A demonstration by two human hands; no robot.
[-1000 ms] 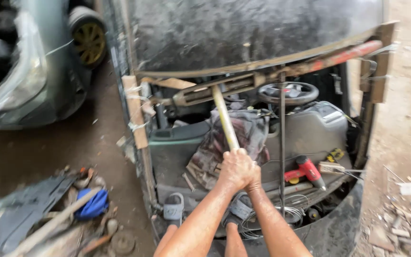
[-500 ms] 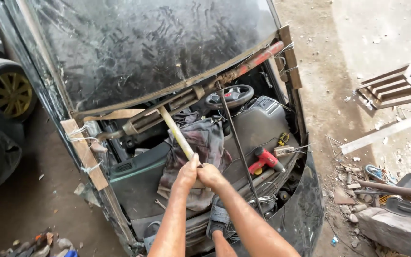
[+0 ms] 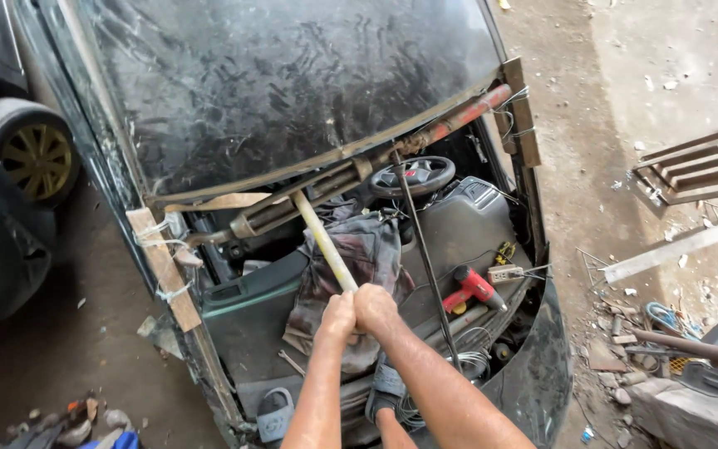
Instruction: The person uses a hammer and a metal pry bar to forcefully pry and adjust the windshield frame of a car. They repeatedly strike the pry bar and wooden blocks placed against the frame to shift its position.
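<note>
L hand (image 3: 338, 316) + R hand (image 3: 374, 309) both clamped side by side on near end of pale wooden handle (image 3: 324, 241). Handle runs up to rusty jack bar (image 3: 351, 179) under windscreen edge. Looks stiff, prob smooth; grip low at end for leverage. Beyond: red drill (image 3: 471, 287), steering wheel (image 3: 413, 176).
</note>
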